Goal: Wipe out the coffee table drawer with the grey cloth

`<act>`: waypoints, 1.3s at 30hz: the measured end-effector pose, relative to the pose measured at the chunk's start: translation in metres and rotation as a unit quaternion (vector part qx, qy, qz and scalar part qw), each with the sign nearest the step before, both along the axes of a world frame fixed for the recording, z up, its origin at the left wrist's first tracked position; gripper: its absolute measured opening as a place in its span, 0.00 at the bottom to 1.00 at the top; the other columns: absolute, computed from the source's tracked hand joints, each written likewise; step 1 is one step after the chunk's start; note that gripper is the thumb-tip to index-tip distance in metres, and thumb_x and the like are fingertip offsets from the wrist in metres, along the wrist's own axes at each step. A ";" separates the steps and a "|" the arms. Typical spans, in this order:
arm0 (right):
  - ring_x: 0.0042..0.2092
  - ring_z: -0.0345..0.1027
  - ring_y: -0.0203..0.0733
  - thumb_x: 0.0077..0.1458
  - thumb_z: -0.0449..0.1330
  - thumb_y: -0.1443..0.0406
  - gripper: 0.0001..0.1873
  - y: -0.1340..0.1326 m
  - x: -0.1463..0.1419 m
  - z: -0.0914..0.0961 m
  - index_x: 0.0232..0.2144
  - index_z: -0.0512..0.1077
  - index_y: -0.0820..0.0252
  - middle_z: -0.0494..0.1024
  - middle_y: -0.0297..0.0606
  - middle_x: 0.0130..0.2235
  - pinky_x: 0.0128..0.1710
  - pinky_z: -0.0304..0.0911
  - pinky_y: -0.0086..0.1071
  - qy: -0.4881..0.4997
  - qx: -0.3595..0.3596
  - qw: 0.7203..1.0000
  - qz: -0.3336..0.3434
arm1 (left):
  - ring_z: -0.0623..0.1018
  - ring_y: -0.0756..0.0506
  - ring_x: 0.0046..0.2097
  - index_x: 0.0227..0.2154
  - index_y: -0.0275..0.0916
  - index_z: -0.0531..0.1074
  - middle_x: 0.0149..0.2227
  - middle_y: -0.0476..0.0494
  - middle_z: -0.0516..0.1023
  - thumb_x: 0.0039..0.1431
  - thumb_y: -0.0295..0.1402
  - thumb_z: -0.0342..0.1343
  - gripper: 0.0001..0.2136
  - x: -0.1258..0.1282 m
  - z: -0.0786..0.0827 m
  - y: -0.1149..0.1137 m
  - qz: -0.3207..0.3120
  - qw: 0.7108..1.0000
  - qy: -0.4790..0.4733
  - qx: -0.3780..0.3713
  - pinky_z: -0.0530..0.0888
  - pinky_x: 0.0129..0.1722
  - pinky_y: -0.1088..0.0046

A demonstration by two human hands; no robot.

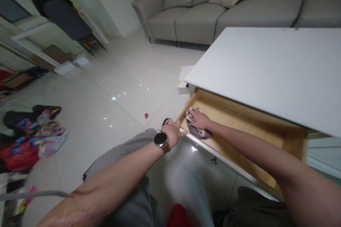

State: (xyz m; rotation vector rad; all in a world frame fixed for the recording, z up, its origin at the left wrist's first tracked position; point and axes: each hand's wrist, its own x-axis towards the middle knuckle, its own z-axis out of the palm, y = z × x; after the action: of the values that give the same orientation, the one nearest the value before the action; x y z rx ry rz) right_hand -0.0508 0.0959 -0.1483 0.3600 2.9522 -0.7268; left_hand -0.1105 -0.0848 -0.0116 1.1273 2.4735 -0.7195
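Observation:
A wooden drawer (247, 127) is pulled out from under a white tabletop (266, 64). My left hand (172, 133), with a watch (161, 139) on its wrist, grips the drawer's near left corner, its thumb along the white front. Inside the drawer's left end, my right hand (201, 120) presses a crumpled, patterned purple-grey cloth (198, 133) against the bottom and side, fingers curled into it. The cloth partly hides those fingertips. A small dark knob (214, 160) sticks out from the drawer front.
A grey sofa (191, 21) stands behind the table. Beside the table's left end is a white box (183, 90) with yellow marks. A red scrap (146, 115) lies on the tiled floor. Bags and loose items (21, 156) are heaped at the far left.

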 end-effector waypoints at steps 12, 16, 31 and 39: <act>0.53 0.72 0.59 0.57 0.56 0.54 0.32 0.056 0.016 0.019 0.63 0.65 0.53 0.74 0.50 0.58 0.48 0.66 0.46 -0.052 0.138 0.989 -0.021 | 0.77 0.35 0.53 0.64 0.35 0.62 0.59 0.21 0.69 0.67 0.59 0.39 0.36 -0.002 0.002 0.002 -0.005 1.000 -0.010 -0.020 0.74 0.44 0.66; 0.51 0.73 0.59 0.58 0.55 0.53 0.32 0.060 0.013 0.016 0.63 0.64 0.54 0.72 0.50 0.58 0.46 0.68 0.46 -0.080 0.130 0.980 -0.131 | 0.77 0.36 0.52 0.65 0.35 0.60 0.59 0.21 0.68 0.67 0.59 0.37 0.36 -0.003 0.000 0.002 0.000 1.000 -0.012 -0.023 0.74 0.44 0.66; 0.52 0.71 0.60 0.56 0.56 0.56 0.30 0.041 0.004 0.015 0.61 0.65 0.53 0.72 0.51 0.58 0.47 0.68 0.47 -0.075 0.141 0.986 -0.050 | 0.77 0.35 0.53 0.64 0.39 0.63 0.58 0.25 0.69 0.66 0.59 0.42 0.34 -0.001 0.000 0.001 0.016 1.000 -0.006 -0.005 0.75 0.43 0.64; 0.52 0.71 0.60 0.56 0.57 0.56 0.30 0.042 0.004 0.013 0.61 0.65 0.53 0.72 0.51 0.57 0.47 0.68 0.47 -0.074 0.140 0.986 -0.048 | 0.78 0.35 0.51 0.64 0.37 0.63 0.58 0.22 0.69 0.66 0.59 0.41 0.35 0.000 0.000 0.001 0.003 1.000 0.000 -0.013 0.75 0.42 0.66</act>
State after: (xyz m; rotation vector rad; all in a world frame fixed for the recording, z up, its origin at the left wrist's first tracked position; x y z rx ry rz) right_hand -0.0467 0.1379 -0.1355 0.5524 2.9106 -0.2757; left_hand -0.1107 -0.0836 -0.0115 1.1092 2.4589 -0.7473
